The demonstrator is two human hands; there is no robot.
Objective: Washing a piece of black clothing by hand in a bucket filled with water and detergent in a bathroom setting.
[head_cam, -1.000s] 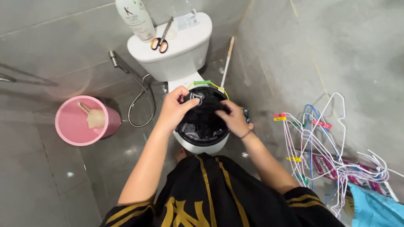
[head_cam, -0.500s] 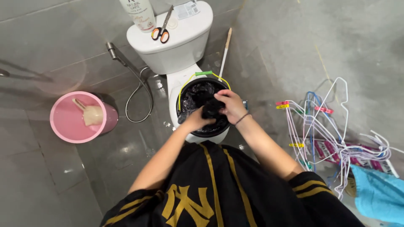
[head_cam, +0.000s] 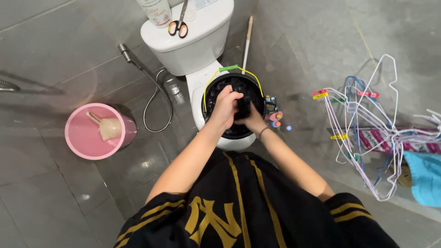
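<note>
A black bucket (head_cam: 255,90) with a yellow wire handle and green grip rests on the closed white toilet (head_cam: 197,50). Both my hands are over it, squeezing a wet black cloth (head_cam: 243,104). My left hand (head_cam: 225,108) grips the cloth from above and to the left. My right hand (head_cam: 252,123) holds it from below and to the right, partly hidden by the cloth. More dark fabric lies inside the bucket.
A pink bucket (head_cam: 82,151) holding a beige scoop stands on the wet grey floor at left. Orange-handled scissors (head_cam: 178,24) and a white bottle (head_cam: 156,10) sit on the cistern. A spray hose (head_cam: 151,94) hangs beside it. Wire hangers with pegs (head_cam: 363,124) and a blue cloth (head_cam: 425,177) lie at right.
My left hand has risen from inside the bucket and closed on the cloth from above. My right hand has slid beneath it. The view has shifted slightly.
</note>
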